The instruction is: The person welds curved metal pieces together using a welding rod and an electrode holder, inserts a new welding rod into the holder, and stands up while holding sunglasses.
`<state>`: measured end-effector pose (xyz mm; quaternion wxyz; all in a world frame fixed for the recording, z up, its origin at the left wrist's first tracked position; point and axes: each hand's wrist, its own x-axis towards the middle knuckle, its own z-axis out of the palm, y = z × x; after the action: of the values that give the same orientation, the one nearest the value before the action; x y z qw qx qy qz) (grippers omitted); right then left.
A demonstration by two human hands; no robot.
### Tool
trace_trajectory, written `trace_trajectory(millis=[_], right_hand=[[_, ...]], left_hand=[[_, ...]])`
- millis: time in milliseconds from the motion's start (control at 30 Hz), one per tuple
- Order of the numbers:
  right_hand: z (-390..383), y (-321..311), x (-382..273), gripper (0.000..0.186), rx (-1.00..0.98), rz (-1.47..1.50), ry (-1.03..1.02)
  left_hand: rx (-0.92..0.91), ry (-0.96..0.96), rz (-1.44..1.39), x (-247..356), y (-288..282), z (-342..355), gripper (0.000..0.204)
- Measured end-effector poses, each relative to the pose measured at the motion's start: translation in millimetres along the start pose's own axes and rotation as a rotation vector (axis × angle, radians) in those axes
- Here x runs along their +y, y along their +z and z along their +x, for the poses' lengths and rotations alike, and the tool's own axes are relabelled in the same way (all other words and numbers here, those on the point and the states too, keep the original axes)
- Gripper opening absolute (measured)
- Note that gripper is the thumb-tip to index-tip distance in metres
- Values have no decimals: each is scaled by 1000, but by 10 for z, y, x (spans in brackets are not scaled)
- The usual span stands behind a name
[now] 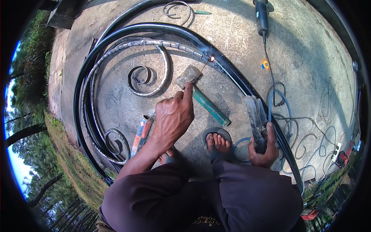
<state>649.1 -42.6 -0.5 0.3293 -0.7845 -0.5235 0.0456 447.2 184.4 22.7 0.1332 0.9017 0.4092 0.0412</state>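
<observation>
My right hand (263,150) grips a dark, worn electrode holder (256,120) at the lower right. From its jaws a pale welding rod (230,77) reaches up and left to a bright spark on the curved black metal frame (181,30). My left hand (174,110) is closed, its index finger stretched forward. A thin brownish rod (202,71) runs from its fingertips to the spark. Under those fingertips lies a hammer with a grey head (187,73) and a green handle (211,105). Beside the frame curls a notched metal scroll (167,69).
An orange and white packet (141,133) lies left of my left wrist. An angle grinder (262,19) rests at the far right, its cord running down past an orange roll (264,64). Loose cables (293,127) tangle on the concrete at right. Grass borders the left side.
</observation>
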Motion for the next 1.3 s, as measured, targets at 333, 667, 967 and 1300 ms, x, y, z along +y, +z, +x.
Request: trace_trajectory(millis=[333, 667, 967, 1300], right_hand=[[36, -9, -55, 79, -31, 25, 4], [529, -755, 202, 58, 402, 1202, 373], [386, -1107, 1047, 19, 474, 1716, 350], [235, -564, 196, 25, 384, 1154, 738]], left_hand=[[-63, -33, 42, -5, -44, -22, 54], [1068, -130, 511, -1478, -1443, -194, 36], [610, -108, 651, -1722, -862, -740, 46], [378, -39, 254, -1207, -95, -631, 40]])
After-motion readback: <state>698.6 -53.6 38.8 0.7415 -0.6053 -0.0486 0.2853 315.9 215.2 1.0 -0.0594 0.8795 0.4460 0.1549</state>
